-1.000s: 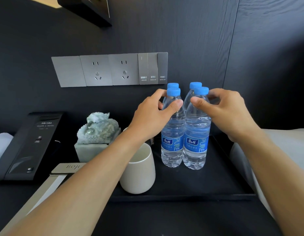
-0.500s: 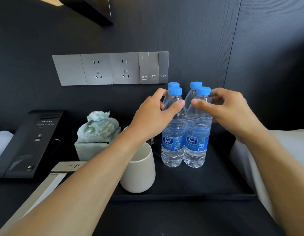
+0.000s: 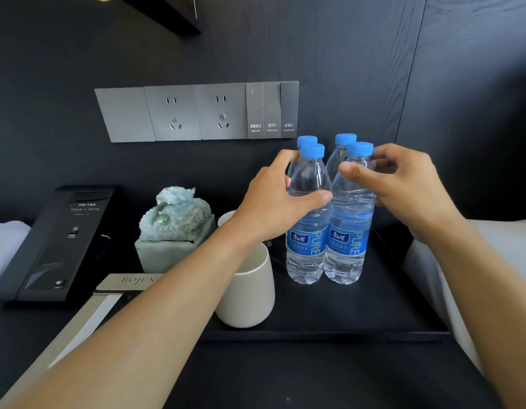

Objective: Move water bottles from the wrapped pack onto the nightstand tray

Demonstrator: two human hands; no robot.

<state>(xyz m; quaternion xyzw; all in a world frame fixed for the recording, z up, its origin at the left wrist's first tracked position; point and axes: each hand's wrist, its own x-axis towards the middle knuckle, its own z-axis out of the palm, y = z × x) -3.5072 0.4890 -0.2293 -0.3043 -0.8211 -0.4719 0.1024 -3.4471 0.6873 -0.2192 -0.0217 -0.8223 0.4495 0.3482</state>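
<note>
Four clear plastic blue-capped water bottles [image 3: 307, 231] stand clustered on the black rectangular tray [image 3: 359, 317]. The left hand [image 3: 273, 202] wraps the front-left bottle's shoulder. The right hand [image 3: 403, 187] pinches the front-right bottle's neck.

four clear water bottles [image 3: 307, 231] stood upright in a tight two-by-two cluster on the black tray [image 3: 344, 320], toward its back middle. blue caps, blue labels reading "pure". front pair touching side by side; rear pair mostly hidden behind them, only caps and shoulders visible. all capped, full.
</note>
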